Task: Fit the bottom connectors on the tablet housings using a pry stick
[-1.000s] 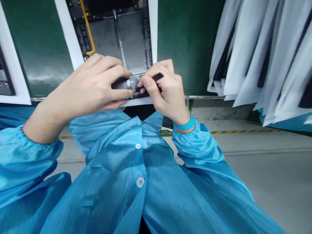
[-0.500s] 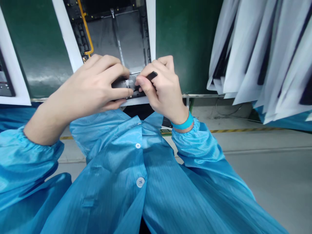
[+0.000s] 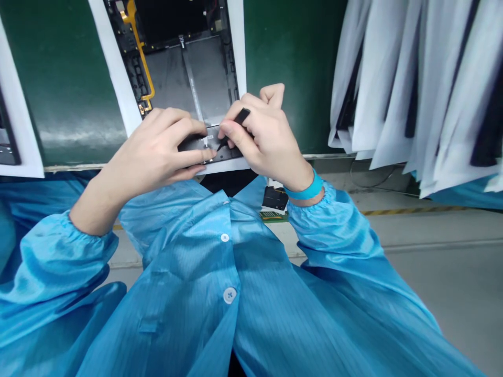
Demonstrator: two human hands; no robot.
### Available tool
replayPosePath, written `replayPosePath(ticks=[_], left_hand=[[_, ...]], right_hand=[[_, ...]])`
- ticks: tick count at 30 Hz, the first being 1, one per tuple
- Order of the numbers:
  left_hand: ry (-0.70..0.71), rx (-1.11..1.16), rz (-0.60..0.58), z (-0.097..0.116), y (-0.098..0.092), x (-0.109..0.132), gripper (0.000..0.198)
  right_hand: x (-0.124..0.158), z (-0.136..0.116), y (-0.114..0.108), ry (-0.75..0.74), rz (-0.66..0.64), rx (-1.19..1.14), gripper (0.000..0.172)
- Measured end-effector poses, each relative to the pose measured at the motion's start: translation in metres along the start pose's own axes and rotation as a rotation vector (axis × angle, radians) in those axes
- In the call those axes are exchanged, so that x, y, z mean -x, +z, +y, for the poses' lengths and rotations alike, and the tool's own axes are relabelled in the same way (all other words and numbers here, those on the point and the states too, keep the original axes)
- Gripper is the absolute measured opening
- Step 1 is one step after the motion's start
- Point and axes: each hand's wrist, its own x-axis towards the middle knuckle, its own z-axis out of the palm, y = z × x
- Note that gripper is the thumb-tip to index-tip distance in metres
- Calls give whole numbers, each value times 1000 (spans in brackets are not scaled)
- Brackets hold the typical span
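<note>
One opened electronic device (image 3: 168, 73) lies on a white sheet (image 3: 238, 47) at the near edge of the green table (image 3: 291, 78), an orange cable (image 3: 143, 65) running along its left side. The left hand (image 3: 151, 152) is half open — fingers bent and parted, tips resting on the device's near end, gripping nothing visible. The right hand (image 3: 267, 136) pinches a slim black tool (image 3: 241, 116), its tip slanting down beside the left fingertips — whether touching, I cannot tell.

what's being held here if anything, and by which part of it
The right hand pinches the black tool partway along, above its thin tip. The left hand touches the device; whether it grips it cannot be told.
</note>
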Motion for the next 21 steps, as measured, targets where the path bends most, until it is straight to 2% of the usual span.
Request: replayPosePath(ticks=[4,7,15,21], left_hand=[[-48,66,-13,1,-1,0,29],[-68,89,-8,2,-3,0,27],[-22,20,-60,5,-10,-4,32],[-40,47,-109,6,-16,-11,38]], right_hand=[[2,3,-5,-2,86,15,49],[3,7,-5,-2,101,18,46],[7,8,-2,-27,153,-35,41],[10,1,-3,22,61,-157,43]])
